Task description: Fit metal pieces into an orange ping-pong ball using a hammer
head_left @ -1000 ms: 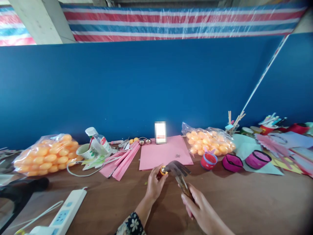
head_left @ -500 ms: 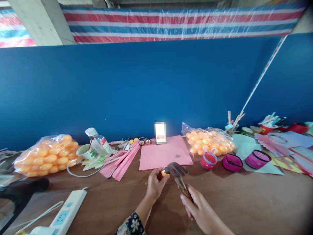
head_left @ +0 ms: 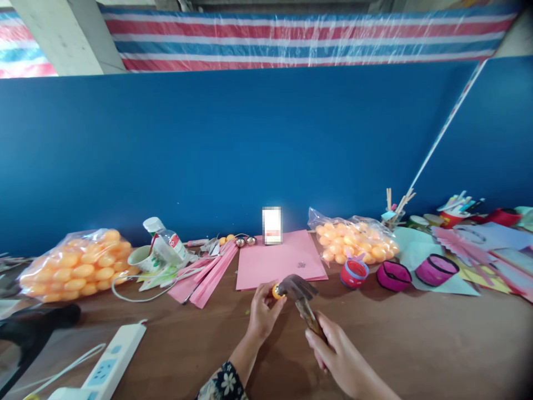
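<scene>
Between the thumb and fingers of my left hand (head_left: 262, 315) is a small orange ball (head_left: 275, 291), held just above the brown table. My right hand (head_left: 333, 347) is closed around the wooden handle of a claw hammer (head_left: 307, 311). The hammer's striking face lies against or very close to the right side of the ball; whether they touch I cannot tell. Behind my hands lie pink paper sheets (head_left: 270, 266) with a small dark cluster (head_left: 301, 265) on them. Two shiny metal balls (head_left: 245, 241) sit by the back left corner of the sheets.
Clear bags of orange balls stand at left (head_left: 79, 266) and right (head_left: 353, 239). Pink strips (head_left: 212, 278), a plastic bottle (head_left: 170, 241) and a paper cup (head_left: 144, 258) are left of the sheets. A power strip (head_left: 112, 361) lies front left. Fabric rings (head_left: 393, 276) stand to the right.
The hammer head has shifted slightly left, and more of the orange ball shows. Both hands keep their grips, and the view has moved a little.
</scene>
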`<state>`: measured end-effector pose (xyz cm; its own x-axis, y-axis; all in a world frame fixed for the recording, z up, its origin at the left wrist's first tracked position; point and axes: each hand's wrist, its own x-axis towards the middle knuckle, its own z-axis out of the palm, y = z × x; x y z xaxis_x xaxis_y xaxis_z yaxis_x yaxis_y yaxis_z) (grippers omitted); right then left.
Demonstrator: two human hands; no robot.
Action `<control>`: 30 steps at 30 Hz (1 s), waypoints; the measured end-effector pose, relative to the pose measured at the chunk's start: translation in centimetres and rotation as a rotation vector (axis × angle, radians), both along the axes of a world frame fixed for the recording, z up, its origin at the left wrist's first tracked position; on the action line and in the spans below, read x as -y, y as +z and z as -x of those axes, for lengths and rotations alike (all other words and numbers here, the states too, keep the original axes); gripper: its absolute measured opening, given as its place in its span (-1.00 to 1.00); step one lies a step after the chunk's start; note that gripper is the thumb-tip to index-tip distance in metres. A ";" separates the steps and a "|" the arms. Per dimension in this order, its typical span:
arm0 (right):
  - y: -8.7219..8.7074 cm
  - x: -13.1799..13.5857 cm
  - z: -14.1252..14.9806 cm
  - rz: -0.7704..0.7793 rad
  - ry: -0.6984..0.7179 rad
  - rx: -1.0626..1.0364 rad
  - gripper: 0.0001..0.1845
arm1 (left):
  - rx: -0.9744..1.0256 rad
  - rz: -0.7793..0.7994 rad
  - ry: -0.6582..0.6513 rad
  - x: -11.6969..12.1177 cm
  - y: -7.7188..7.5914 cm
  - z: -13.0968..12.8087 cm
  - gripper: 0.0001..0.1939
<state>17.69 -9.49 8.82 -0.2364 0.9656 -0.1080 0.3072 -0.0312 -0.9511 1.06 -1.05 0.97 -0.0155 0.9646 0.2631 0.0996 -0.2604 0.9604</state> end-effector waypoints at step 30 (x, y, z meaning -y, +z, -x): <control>0.0 0.1 -0.1 0.003 -0.007 -0.006 -0.77 | 0.075 0.036 -0.019 -0.1 -0.3 -0.1 -0.60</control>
